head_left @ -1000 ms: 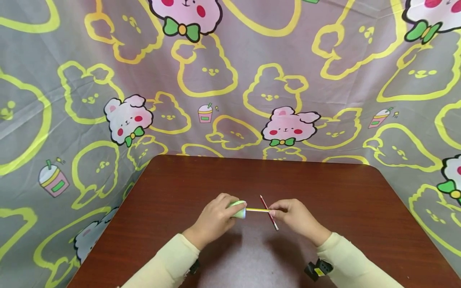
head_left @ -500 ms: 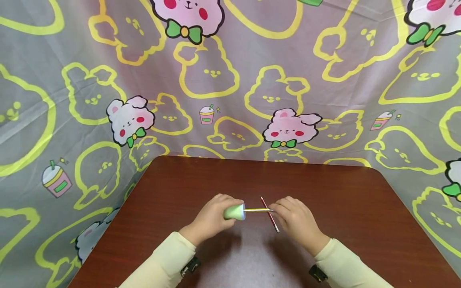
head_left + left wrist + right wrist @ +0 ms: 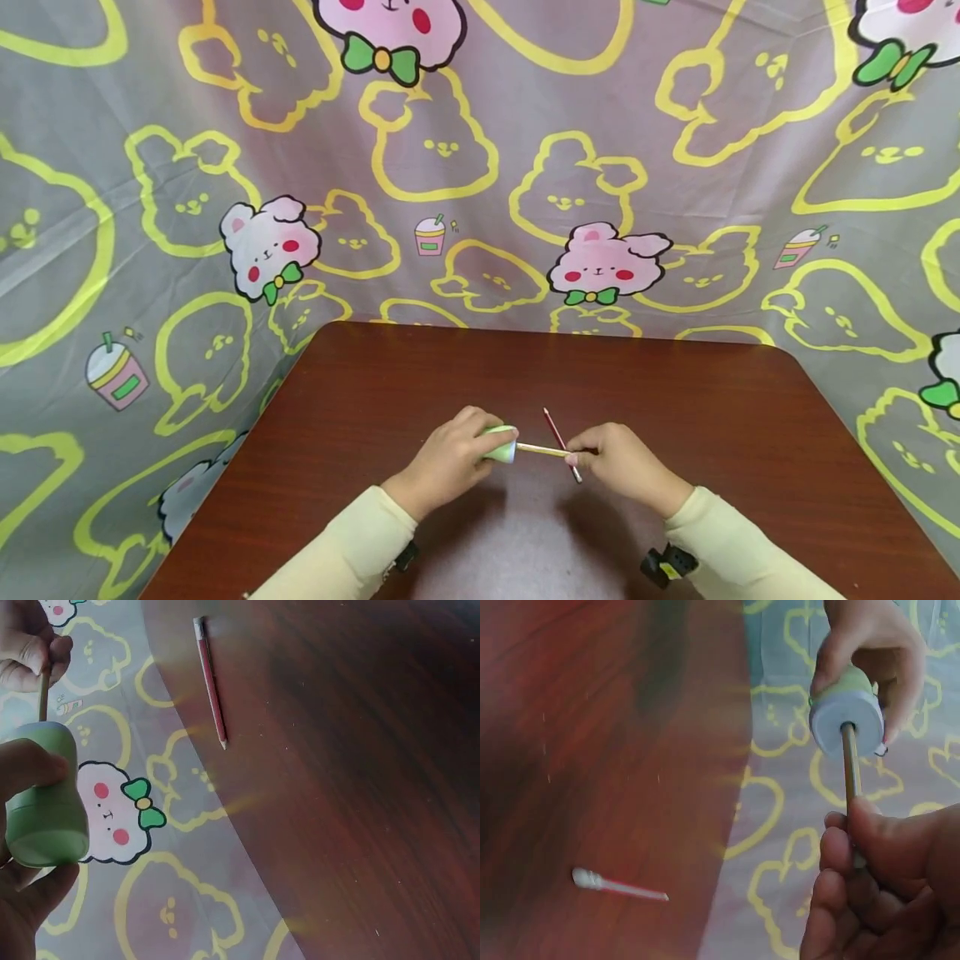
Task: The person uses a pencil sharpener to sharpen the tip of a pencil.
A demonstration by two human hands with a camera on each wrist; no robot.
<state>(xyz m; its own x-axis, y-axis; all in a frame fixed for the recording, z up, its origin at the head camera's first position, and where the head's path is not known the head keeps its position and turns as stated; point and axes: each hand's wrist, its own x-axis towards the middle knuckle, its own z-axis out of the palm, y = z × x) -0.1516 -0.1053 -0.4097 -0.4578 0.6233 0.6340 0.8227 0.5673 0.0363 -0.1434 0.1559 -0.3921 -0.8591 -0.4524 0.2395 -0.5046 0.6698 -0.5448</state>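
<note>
My left hand (image 3: 450, 454) grips a light green pencil sharpener (image 3: 498, 446) above the table. Its pale end face (image 3: 826, 724) has a round hole, seen in the right wrist view. One end of a yellow striped pencil (image 3: 543, 450) sits in that hole, so its tip is hidden. With thumb and fingers my right hand (image 3: 630, 467) pinches the pencil near its other end. A red pencil (image 3: 556, 430) with a white end lies on the table just beyond and partly behind the right hand. In the left wrist view this red pencil (image 3: 213, 694) shows whole.
The dark brown wooden table (image 3: 405, 367) has rounded far corners. A grey curtain (image 3: 480, 108) with yellow and pink cartoon animals hangs behind it and along both sides. A small black device (image 3: 669, 565) is strapped under the right wrist.
My right hand turned over and back on the pencil, its fingers shifting their grip. The sharpener tilted slightly, and the pencil now slopes down to the right. The red pencil stayed put.
</note>
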